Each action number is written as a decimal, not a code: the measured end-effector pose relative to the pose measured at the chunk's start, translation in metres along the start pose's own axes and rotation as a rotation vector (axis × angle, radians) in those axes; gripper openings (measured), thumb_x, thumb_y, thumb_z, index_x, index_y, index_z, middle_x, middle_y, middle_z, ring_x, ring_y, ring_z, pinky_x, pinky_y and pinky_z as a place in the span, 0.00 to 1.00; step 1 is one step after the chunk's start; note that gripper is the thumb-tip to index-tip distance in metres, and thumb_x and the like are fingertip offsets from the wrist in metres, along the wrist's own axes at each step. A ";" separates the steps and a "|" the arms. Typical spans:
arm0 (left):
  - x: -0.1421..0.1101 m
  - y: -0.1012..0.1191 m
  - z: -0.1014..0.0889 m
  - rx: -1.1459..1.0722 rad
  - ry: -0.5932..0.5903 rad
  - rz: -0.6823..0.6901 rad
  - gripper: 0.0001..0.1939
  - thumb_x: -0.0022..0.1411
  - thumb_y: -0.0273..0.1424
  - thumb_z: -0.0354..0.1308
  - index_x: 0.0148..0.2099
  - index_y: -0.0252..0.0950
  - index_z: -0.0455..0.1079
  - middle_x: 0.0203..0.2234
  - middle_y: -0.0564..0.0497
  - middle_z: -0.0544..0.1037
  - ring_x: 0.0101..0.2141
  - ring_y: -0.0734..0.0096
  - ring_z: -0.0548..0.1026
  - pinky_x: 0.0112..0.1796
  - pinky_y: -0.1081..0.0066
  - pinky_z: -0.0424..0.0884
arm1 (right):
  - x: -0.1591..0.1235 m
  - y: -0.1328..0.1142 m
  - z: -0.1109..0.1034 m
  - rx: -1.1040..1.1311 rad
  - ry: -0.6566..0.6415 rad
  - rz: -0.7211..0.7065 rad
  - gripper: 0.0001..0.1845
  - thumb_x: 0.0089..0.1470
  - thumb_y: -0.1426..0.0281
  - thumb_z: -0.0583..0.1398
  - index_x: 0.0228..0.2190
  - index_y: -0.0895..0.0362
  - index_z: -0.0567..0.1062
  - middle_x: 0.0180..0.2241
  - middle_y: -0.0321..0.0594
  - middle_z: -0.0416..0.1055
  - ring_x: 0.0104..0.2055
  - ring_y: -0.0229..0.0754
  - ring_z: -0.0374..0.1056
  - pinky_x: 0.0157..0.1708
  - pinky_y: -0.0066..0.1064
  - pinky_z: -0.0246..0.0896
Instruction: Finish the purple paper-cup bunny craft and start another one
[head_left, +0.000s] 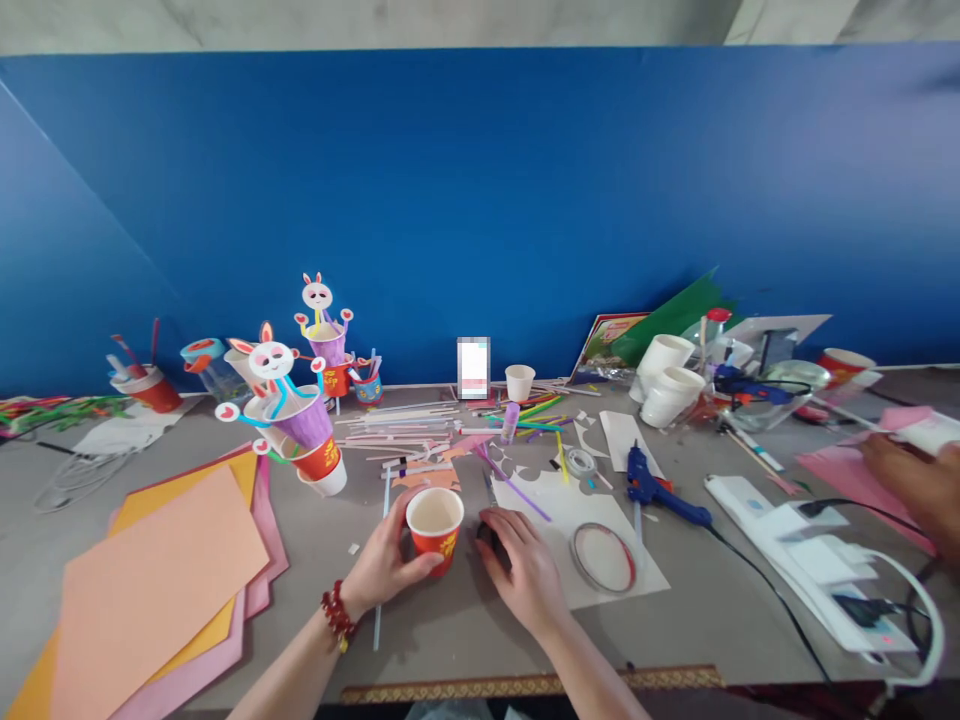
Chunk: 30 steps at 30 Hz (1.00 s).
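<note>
A red paper cup [435,522] with yellow print stands upright near the front of the table. My left hand [394,555] is wrapped around its left side, thumb across the front. To the right of the cup, my right hand [525,570] has its fingers curled over a dark object [491,545], perhaps a scissors handle; it is mostly covered. Under and beside that hand lies a white sheet [600,535] with cut-out edges, and a roll of clear tape [602,557] rests on it. A thin pale straw [382,560] lies left of the cup.
Rabbit-topped cup figures [300,420] stand left, behind stacked coloured paper [157,590]. Straws [405,425] lie scattered mid-table. At right are a blue glue gun [652,485], its cord, a power strip [810,560] and white cups [671,395]. Another person's hand [911,490] works at far right.
</note>
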<state>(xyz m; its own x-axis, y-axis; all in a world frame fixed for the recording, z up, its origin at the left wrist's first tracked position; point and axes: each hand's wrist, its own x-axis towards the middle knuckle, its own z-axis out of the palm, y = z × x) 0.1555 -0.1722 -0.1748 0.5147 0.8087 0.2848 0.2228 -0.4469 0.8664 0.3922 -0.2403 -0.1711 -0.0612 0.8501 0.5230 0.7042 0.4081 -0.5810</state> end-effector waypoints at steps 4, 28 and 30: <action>-0.005 -0.002 0.002 -0.056 0.146 -0.010 0.35 0.65 0.39 0.57 0.68 0.44 0.46 0.63 0.39 0.64 0.60 0.50 0.68 0.57 0.53 0.68 | -0.001 0.004 -0.002 0.023 0.050 0.029 0.14 0.62 0.73 0.57 0.48 0.51 0.73 0.44 0.47 0.77 0.48 0.52 0.73 0.46 0.46 0.72; 0.003 -0.020 -0.031 0.789 0.189 -0.367 0.19 0.67 0.30 0.44 0.59 0.35 0.57 0.34 0.48 0.78 0.33 0.61 0.79 0.31 0.68 0.69 | 0.015 0.026 -0.022 -0.306 -0.003 0.221 0.11 0.63 0.70 0.54 0.44 0.56 0.74 0.42 0.48 0.77 0.43 0.51 0.74 0.41 0.38 0.68; 0.003 -0.018 -0.029 0.710 0.214 -0.304 0.18 0.68 0.31 0.44 0.59 0.37 0.57 0.35 0.50 0.77 0.33 0.64 0.78 0.33 0.69 0.70 | 0.030 0.027 -0.031 -0.385 -0.156 0.339 0.10 0.61 0.72 0.56 0.42 0.56 0.75 0.42 0.48 0.77 0.45 0.53 0.73 0.42 0.37 0.65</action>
<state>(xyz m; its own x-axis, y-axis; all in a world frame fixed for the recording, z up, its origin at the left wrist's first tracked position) 0.1296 -0.1505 -0.1776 0.1932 0.9578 0.2128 0.8385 -0.2738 0.4711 0.4317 -0.2143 -0.1518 0.1306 0.9645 0.2295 0.9095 -0.0245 -0.4149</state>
